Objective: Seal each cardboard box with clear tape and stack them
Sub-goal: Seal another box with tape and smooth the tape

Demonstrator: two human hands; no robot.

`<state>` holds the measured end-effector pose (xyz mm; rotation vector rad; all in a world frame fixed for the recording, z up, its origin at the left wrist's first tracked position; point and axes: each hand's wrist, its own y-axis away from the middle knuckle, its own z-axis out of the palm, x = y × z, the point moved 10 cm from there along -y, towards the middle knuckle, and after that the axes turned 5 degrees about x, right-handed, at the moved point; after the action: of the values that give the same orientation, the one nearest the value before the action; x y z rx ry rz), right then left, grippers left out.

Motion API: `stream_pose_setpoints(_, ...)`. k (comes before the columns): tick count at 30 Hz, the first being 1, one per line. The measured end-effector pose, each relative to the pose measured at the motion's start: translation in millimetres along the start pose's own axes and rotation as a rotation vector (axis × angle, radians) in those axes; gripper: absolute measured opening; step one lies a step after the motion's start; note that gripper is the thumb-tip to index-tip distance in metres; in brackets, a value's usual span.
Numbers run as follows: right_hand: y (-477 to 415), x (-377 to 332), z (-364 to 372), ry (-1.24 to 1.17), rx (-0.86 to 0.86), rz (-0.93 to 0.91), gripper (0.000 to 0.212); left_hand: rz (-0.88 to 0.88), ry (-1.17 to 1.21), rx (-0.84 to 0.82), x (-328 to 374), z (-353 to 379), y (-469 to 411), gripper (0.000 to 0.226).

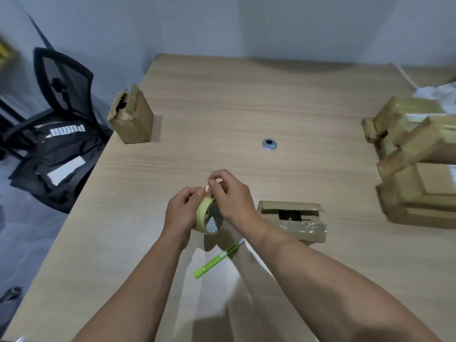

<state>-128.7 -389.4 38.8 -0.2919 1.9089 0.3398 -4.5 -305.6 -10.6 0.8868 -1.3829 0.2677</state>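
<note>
In the head view, both hands met just below the centre of the frame, above the table point(246, 99). The left hand point(183, 211) curled round the tape roll point(209, 217), gripping it from the left side with the thumb up on its outer rim. The right hand point(230, 193) reached over the top of the roll, its fingertips point(212, 180) pinched together on a crinkled bit of clear tape at the roll's upper edge. The roll stood on edge, its patterned core facing lower right.

Just right of the right wrist, an open box point(293, 222) sat on the table, its top flaps apart and a strip of wrinkled clear tape across its near side. An upright box point(132, 119) stood well apart in the upper left of the tabletop, near the table's left edge, its torn top gaping. At the right edge of the frame a stack of boxes point(414, 154) was piled, glossy with tape.

A green utility knife point(217, 260) lay on the table below the roll, between the two forearms. A round metal grommet point(269, 144) was set into the tabletop above the hands. At far left, off the table, a black mesh chair point(64, 77) held a black bag point(56, 154).
</note>
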Motion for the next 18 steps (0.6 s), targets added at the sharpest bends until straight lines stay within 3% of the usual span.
stream_pose_setpoints(4,7,10,-28,0.08,0.027,0.011,0.019,-0.011,0.002,0.036,-6,20,16,0.013)
stream_pose_setpoints(9,14,16,-51,0.021,0.007,0.018,0.056,-0.002,-0.014,0.079,-10,36,27,0.015)
stream_pose_setpoints(11,15,19,-66,0.034,0.002,-0.001,0.056,0.006,-0.044,0.1,-11,35,30,0.016)
stream_pose_setpoints(15,20,34,-103,0.334,-0.001,-0.124,0.044,0.059,-0.152,0.086,0,41,33,0.019)
stream_pose_setpoints(18,30,55,-125,0.604,-0.004,-0.141,0.056,0.131,-0.271,0.043,21,58,37,0.019)
